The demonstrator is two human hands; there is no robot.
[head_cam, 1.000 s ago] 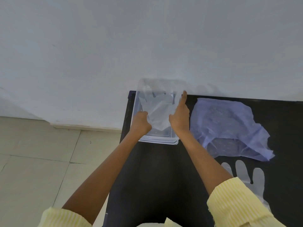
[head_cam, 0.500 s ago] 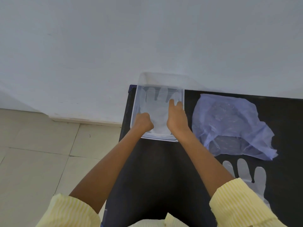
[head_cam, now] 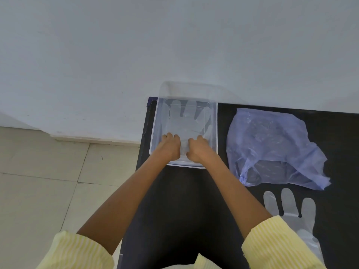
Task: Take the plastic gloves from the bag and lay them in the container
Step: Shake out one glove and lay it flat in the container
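Black table (head_cam: 174,210) against white wall (head_cam: 136,45), tiled floor (head_cam: 38,181) left

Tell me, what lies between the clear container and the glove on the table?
In the head view, only bare black table and the right forearm lie between the container and the glove.

A single head-worn wide-angle camera looks steeply down from close above a black table (head_cam: 174,200), facing a pale wall (head_cam: 174,45).

pale yellow sleeves (head_cam: 275,243) with fine white stripes, pushed up, leave both forearms and hands bare.
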